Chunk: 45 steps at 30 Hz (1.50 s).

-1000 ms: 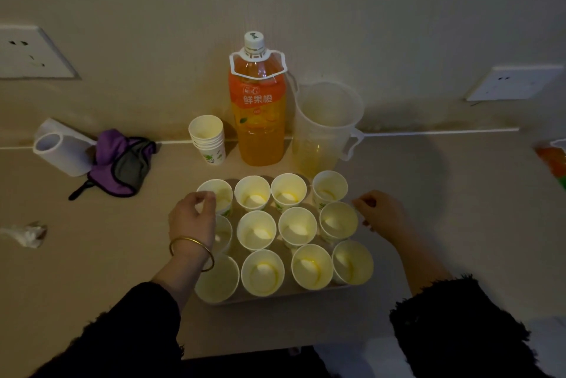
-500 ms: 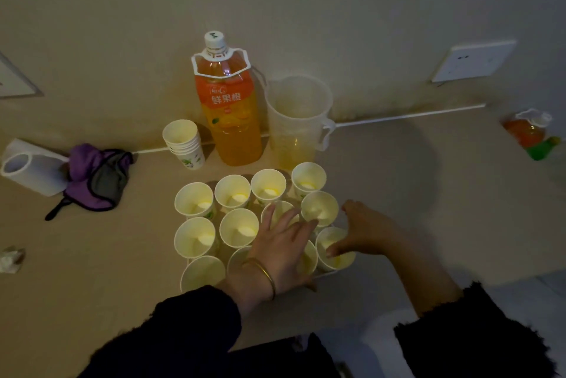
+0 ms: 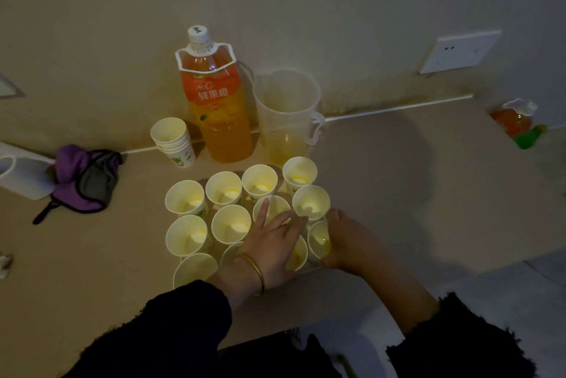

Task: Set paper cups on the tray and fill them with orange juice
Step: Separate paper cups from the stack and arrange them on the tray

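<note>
Several paper cups (image 3: 230,223) stand in rows on a tray whose front edge (image 3: 310,269) barely shows; each holds a little orange juice. My left hand (image 3: 272,244) lies over the middle front cups with its fingers straight and spread. My right hand (image 3: 347,239) curls round the front right cup (image 3: 318,243) at the tray's right side. Behind the tray stand the orange juice bottle (image 3: 217,108), capped, and a clear pitcher (image 3: 286,114) with a little juice at its bottom. A stack of spare cups (image 3: 173,141) stands left of the bottle.
A purple and grey cloth (image 3: 85,178) and a white container (image 3: 21,175) lie at the left. A small orange bottle (image 3: 514,121) lies at the far right. A wall socket (image 3: 459,51) is above the counter. The counter's front edge runs just below my arms.
My left hand went from the rear left cup to lie over the middle front cups. My right hand came in from the tray's right side and took hold of the front right cup.
</note>
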Available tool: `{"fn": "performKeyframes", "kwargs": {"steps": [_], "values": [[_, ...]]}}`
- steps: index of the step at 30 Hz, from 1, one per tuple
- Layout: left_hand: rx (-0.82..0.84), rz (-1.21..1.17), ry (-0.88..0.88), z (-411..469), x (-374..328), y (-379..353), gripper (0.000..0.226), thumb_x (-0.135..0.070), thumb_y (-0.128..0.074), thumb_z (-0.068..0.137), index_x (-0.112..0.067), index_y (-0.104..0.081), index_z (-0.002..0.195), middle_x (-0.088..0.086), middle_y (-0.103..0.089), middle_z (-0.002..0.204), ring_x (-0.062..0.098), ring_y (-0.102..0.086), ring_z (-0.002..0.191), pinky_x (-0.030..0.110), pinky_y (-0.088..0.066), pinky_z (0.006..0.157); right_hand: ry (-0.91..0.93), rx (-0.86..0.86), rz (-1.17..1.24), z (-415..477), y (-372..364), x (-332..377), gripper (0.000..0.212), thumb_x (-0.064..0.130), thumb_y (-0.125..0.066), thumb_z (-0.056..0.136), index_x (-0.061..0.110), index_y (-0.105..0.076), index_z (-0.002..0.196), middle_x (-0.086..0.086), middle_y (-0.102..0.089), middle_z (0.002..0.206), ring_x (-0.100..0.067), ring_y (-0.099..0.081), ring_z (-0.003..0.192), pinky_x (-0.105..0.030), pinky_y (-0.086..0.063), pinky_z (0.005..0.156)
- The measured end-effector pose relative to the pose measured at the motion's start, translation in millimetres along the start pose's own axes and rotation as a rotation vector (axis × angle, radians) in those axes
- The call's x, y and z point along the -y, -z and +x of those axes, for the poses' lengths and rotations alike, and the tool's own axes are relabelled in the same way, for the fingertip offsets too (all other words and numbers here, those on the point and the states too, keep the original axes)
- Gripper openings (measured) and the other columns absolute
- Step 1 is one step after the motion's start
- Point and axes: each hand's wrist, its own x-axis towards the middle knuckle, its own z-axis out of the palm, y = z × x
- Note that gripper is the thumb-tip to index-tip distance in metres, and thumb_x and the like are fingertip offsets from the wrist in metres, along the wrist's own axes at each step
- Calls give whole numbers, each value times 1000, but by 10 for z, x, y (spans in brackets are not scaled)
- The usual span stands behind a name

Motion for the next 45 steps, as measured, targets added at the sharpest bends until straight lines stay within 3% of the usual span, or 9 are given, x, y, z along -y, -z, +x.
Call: {"fn": "performKeyframes", "kwargs": {"steps": [6, 14, 19, 22, 25, 31, 35, 41, 45], "values": [[68, 63, -51, -21, 44, 18, 97, -38, -61, 82, -19, 7, 149, -1, -34, 149, 15, 3, 145, 59, 24, 105, 33, 24, -24, 15, 19, 9, 83, 38, -78, 70, 10, -32, 133, -9, -44, 131, -26, -53, 112, -34, -46, 88], [79, 53, -64, -34, 82, -17, 106, -48, -63, 77, -26, 13, 148, -2, -14, 157, 19, 12, 145, 63, 23, 103, 11, 67, 42, 46, 39, -31, 98, 41, -86, 57, 12, -33, 135, -8, -45, 132, -23, -50, 116, -34, -46, 92], [-347, -75, -87, -79, 163, -50, 73, -63, -45, 68, -24, -42, 130, -3, -59, 120, 19, -40, 127, 55, -7, 108, -62, 62, 109, 69, 271, -112, 95, 40, -87, 57, 11, -36, 131, -8, -46, 131, -24, -51, 115, -37, -47, 92], [-540, -200, 104, -64, 284, 78, 55, -54, -46, 73, -23, -51, 118, 0, -62, 110, 18, -45, 112, 47, -20, 108, -79, -35, 111, 171, 435, -133, 83, 43, -82, 65, 12, -39, 129, -7, -50, 128, -24, -53, 113, -38, -46, 92], [-653, -326, 418, -103, 545, 216, 46, -47, -44, 79, -15, -62, 107, 7, -64, 102, 30, -57, 99, 45, -41, 91, -69, -180, 163, 356, 541, -46, 64, 41, -72, 79, 14, -44, 129, -5, -51, 129, -22, -53, 114, -36, -44, 92], [-617, -394, 823, -383, 1079, 196, 47, -42, -41, 81, -12, -62, 109, 12, -62, 108, 34, -53, 105, 42, -40, 87, -39, -230, 196, 861, 557, 214, 64, 40, -69, 81, 12, -43, 133, -10, -49, 131, -27, -49, 119, -39, -42, 95], [-610, -455, 954, -555, 1225, 134, 42, -37, -47, 81, -11, -62, 110, 14, -61, 109, 35, -53, 107, 43, -41, 88, -34, -129, 81, 1089, 495, 369, 78, 35, -71, 78, 18, -32, 143, -9, -36, 145, -30, -39, 129, -43, -37, 102], [-609, -493, 1040, -723, 1309, 99, 47, -38, -44, 78, -11, -62, 111, 13, -60, 111, 34, -53, 107, 42, -41, 89, -35, -38, -7, 1243, 413, 453, 73, 25, -69, 78, 18, -32, 140, -11, -37, 140, -33, -40, 126, -44, -39, 100], [-606, -512, 1054, -747, 1363, 57, 29, -24, -58, 87, -11, -61, 112, 14, -59, 113, 35, -53, 108, 43, -41, 90, -58, -64, 27, 1277, 397, 436, 72, 19, -67, 79, 15, -31, 142, -14, -37, 140, -33, -40, 125, -39, -38, 99]]}}
